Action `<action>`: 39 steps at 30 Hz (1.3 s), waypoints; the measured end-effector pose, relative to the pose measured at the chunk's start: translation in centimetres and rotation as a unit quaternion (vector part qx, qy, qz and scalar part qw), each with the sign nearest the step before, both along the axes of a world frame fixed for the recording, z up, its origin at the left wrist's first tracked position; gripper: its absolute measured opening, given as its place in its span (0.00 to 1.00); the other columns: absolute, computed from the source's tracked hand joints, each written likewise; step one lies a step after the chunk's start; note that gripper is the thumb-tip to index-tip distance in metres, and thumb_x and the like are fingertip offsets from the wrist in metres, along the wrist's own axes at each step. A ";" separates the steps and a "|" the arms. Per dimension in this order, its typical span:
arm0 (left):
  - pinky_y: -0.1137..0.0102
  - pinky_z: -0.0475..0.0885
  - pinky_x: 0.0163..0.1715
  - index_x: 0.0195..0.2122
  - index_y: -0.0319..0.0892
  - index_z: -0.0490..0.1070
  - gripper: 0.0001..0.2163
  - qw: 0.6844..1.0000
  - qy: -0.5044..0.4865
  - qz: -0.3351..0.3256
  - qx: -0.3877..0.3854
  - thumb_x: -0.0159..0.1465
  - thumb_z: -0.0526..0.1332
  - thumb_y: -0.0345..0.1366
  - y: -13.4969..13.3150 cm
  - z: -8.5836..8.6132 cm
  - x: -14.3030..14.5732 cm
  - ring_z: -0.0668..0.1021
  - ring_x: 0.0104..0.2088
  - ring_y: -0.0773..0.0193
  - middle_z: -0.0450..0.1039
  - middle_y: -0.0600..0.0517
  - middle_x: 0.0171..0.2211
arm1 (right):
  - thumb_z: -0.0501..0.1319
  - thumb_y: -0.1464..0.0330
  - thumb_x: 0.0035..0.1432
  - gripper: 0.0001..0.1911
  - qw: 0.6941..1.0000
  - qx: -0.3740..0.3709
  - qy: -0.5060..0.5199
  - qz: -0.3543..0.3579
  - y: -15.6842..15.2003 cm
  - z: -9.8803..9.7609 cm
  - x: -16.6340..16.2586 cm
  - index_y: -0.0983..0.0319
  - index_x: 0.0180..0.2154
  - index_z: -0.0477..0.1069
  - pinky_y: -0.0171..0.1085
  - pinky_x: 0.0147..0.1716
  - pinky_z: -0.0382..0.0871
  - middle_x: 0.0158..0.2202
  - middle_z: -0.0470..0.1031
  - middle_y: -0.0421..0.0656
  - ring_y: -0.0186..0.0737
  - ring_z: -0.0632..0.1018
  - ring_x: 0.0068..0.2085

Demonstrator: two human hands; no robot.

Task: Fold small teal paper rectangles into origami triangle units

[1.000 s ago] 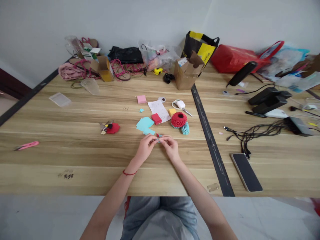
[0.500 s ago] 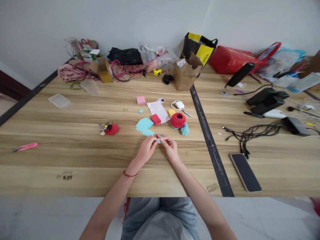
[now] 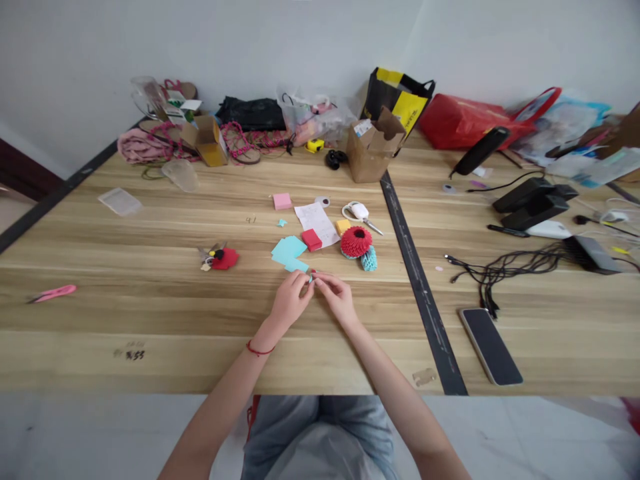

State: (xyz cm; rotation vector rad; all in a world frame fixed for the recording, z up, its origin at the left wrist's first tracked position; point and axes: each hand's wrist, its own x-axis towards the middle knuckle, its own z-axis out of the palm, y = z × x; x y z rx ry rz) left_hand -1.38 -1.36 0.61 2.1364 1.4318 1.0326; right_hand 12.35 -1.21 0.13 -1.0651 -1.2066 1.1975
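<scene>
My left hand [image 3: 293,295] and my right hand [image 3: 338,300] meet over the table, fingertips pinched on a small light-blue piece of paper [image 3: 311,279]. My fingers cover most of it, and a bit of red shows beside it. Just beyond lie loose light-blue paper sheets [image 3: 289,249]. A red paper pad [image 3: 311,240] rests on a white written sheet [image 3: 314,219], with a yellow pad [image 3: 343,227] at its right. Near my right hand are a red folded-paper piece [image 3: 356,241] with a dark hole and a light-blue folded-paper piece [image 3: 369,259].
Scissors [image 3: 373,225] lie past the folded pieces. Pink snips [image 3: 53,294] are far left, and a red object with metal parts [image 3: 224,259] sits nearer. Right of the black strip [image 3: 420,280] are a phone [image 3: 491,347] and tangled cables [image 3: 505,267]. Bags and boxes line the wall.
My fingertips have shifted slightly left and closer together. Less of the light-blue paper shows between them now.
</scene>
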 end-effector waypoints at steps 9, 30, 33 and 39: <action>0.65 0.67 0.44 0.35 0.42 0.67 0.03 0.997 -0.073 -0.014 -0.003 0.61 0.56 0.31 0.0 0.8 0.0 0.70 0.42 0.61 0.68 0.48 0.38 | 0.66 0.57 0.45 0.15 0.994 -0.079 0.079 -0.020 0.7 -1.1 0.2 0.60 0.33 0.76 0.41 0.34 0.75 0.33 0.80 0.43 0.41 0.79 0.31; 0.72 0.67 0.33 0.30 0.39 0.68 0.11 0.943 -0.253 -0.013 -0.215 0.60 0.58 0.43 1.5 -1.2 -1.2 0.72 0.30 0.66 0.71 0.52 0.28 | 0.60 0.71 0.53 0.11 0.972 0.141 -0.165 0.089 0.3 0.2 1.8 0.56 0.39 0.76 0.42 0.47 0.68 0.40 0.78 0.43 0.42 0.77 0.44; 0.72 0.68 0.34 0.30 0.39 0.68 0.11 0.941 -0.257 -0.024 -0.219 0.60 0.58 0.43 1.5 -1.3 -1.0 0.72 0.31 0.65 0.70 0.52 0.29 | 0.63 0.67 0.53 0.05 0.981 0.130 -0.140 0.041 0.3 0.3 1.6 0.56 0.33 0.77 0.43 0.46 0.69 0.38 0.78 0.44 0.42 0.77 0.42; 0.72 0.69 0.34 0.31 0.40 0.69 0.10 0.940 -0.265 -0.031 -0.214 0.60 0.58 0.42 1.2 -1.1 -0.6 0.74 0.32 0.66 0.72 0.52 0.30 | 0.67 0.61 0.46 0.08 0.999 0.009 -0.028 -0.016 0.4 0.0 1.0 0.59 0.28 0.77 0.42 0.38 0.74 0.31 0.79 0.44 0.44 0.79 0.35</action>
